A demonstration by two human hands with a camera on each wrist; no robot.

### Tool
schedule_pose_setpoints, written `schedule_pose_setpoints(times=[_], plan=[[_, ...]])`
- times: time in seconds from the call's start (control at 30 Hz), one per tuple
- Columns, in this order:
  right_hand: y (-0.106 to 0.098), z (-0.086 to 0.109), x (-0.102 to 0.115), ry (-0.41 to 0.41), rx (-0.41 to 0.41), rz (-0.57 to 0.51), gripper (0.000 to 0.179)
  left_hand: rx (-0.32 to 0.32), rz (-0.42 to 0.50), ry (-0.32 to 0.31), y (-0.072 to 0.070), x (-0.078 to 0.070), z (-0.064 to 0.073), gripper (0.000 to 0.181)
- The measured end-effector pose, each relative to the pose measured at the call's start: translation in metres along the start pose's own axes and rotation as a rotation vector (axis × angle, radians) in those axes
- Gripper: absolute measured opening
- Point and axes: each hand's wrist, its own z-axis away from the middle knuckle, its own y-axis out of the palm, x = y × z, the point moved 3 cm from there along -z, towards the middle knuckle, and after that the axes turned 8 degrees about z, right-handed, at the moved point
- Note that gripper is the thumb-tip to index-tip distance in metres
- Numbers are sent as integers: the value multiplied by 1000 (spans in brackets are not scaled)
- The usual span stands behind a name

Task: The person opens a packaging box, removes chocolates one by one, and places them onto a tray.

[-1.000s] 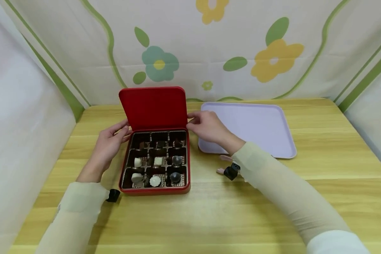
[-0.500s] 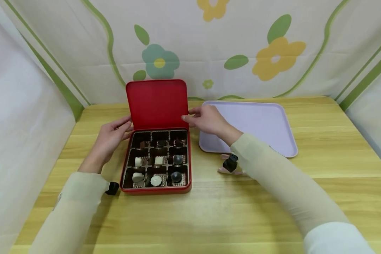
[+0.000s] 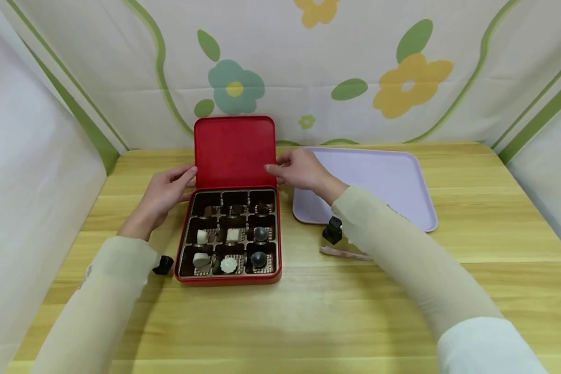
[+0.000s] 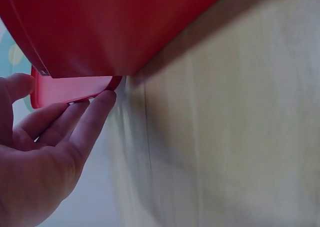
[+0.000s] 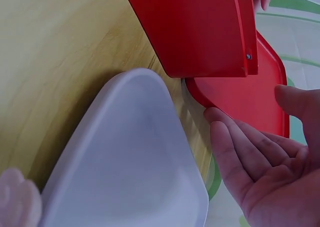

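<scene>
A red tin (image 3: 229, 281) of chocolates stands left of the table's middle, its hinged lid (image 3: 235, 150) raised at the back. Its dark insert has three rows of compartments, holding white pieces such as a ruffled chocolate (image 3: 229, 265) and dark ones such as a round chocolate (image 3: 259, 259). My left hand (image 3: 164, 195) touches the lid's left edge with nearly straight fingers. At the opposite edge is my right hand (image 3: 304, 170), its thumb overlapping the lid's inner face. In the right wrist view its fingers (image 5: 245, 147) extend along the lid's side edge, the thumb spread apart.
A pale purple tray (image 3: 374, 182) lies right of the tin, partly under my right forearm. In front of it lies a pale pink utensil (image 3: 345, 253), partly hidden by the sleeve. A flowered white cloth (image 3: 304, 78) hangs behind the table.
The lid has swung farther back, away from the tin, with both hands following along its edges. The tin and tray stay put; the right sleeve now covers more of the pink utensil.
</scene>
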Motion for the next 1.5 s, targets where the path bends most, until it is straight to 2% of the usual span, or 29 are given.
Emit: schedule_pose_setpoints(times=[0.2, 0.43, 0.6, 0.87, 1.1, 1.37, 1.5], plan=[[3, -2, 0, 0, 7, 13, 42, 4, -44, -13, 1, 0, -1, 66], [3, -1, 0, 4, 9, -7, 26, 30, -51, -37, 2, -1, 0, 64], [6, -1, 0, 29, 33, 1, 27, 30, -66, -53, 0, 0, 0, 64], [11, 0, 1, 21, 78, 45, 47, 43, -103, -72, -1, 3, 4, 61], [14, 0, 3, -3, 70, 104, 43, 50, -117, -64, -2, 6, 6, 59], [14, 1, 4, 15, 82, 106, 40, 72, -121, -69, -3, 7, 9, 60], [8, 4, 1, 13, 60, 95, 37, 73, -121, -65, -6, 10, 16, 66]])
